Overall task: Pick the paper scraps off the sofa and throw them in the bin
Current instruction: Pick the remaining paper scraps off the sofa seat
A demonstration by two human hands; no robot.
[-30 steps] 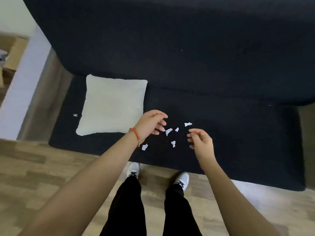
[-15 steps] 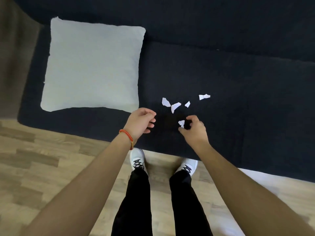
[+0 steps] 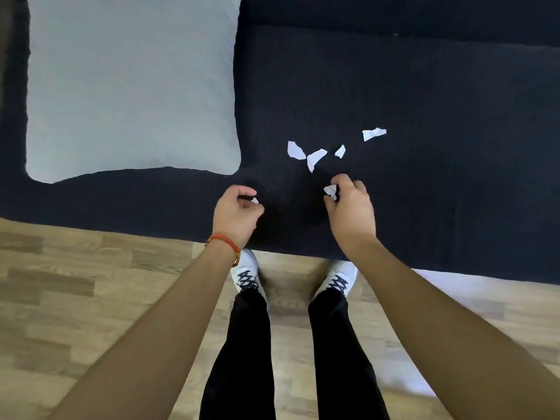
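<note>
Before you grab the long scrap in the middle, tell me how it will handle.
The long scrap looks thin and torn, so it is probably floppy and nearly weightless. It lies flat on the ribbed sofa, so a pinch may be needed. The right hand already holds a crumpled piece, suggesting it creases easily.

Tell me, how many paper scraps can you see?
6: four loose scraps on the sofa seat, one in each hand. Others may be hidden.

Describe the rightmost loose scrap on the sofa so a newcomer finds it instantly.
Start at the grey cushion on the dark sofa; to its right four white scraps lie loose. The rightmost scrap is the farthest from the cushion, a wide sliver lying apart from the other three.
</note>
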